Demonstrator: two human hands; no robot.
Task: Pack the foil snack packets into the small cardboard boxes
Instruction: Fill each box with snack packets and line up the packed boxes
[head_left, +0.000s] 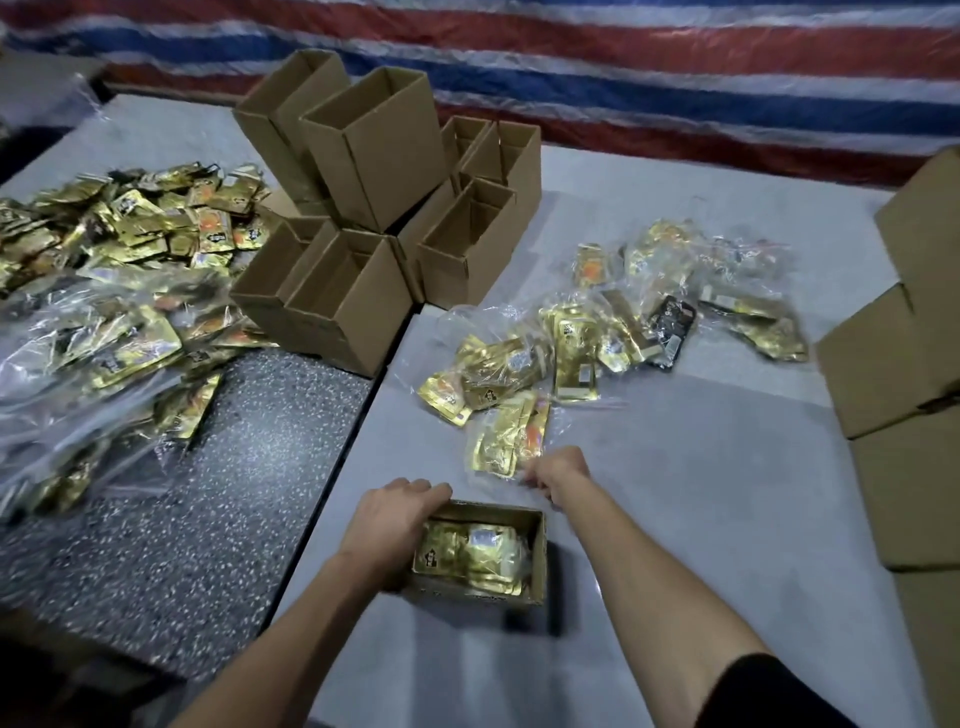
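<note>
A small open cardboard box (535, 566) sits on the grey table in front of me, with gold foil packets (467, 556) lying inside. My left hand (389, 519) grips the box's left wall, fingers curled over the far-left rim. My right hand (558, 470) is just beyond the box, at the near edge of a clear bag of gold packets (501, 434); its fingers look curled on the plastic, though motion blur hides the grip. More bagged gold packets (571, 338) lie scattered farther out.
A stack of empty open cardboard boxes (363, 208) stands at the centre back. A large heap of gold packets (130, 223) and clear bags (78, 364) covers the left table. Closed cartons (904, 364) are stacked along the right. A striped tarp (623, 62) hangs behind.
</note>
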